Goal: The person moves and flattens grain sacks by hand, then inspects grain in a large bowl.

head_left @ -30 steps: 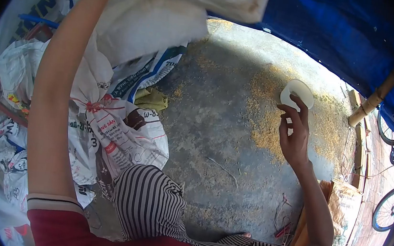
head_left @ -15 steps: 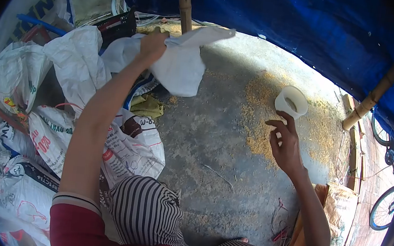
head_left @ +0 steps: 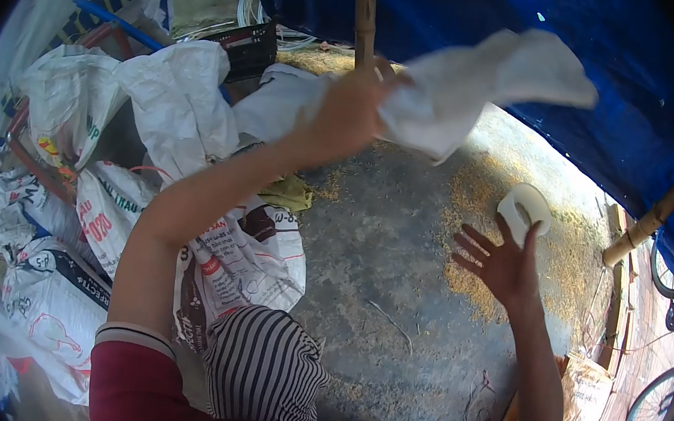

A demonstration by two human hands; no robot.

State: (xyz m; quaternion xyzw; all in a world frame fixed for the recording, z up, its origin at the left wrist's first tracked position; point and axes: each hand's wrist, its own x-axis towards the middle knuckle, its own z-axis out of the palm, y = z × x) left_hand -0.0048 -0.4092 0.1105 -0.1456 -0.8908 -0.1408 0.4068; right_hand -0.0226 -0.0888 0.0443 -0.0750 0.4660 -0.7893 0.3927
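Observation:
My left hand (head_left: 345, 117), smeared by motion, grips a limp white sack (head_left: 482, 82) that swings out to the right in front of the blue tarp. My right hand (head_left: 510, 268) is held over the floor with its fingers spread and nothing in it. Its thumb and index finger overlap a white plastic tub (head_left: 511, 197) in this view. Yellow grain (head_left: 460, 285) lies scattered on the concrete around the tub.
Printed feed sacks (head_left: 246, 254) are heaped on the left, with a black crate (head_left: 247, 49) behind them. A bamboo pole (head_left: 364, 16) stands before the blue tarp (head_left: 473, 7). At the right are another bamboo pole (head_left: 662, 208), a brown paper sack (head_left: 584, 401) and a bicycle wheel (head_left: 653, 404).
My left hand has swept right with the white sack, which now flares up against the tarp. My right hand has gone from loosely curled to spread fingers. The view has shifted a little.

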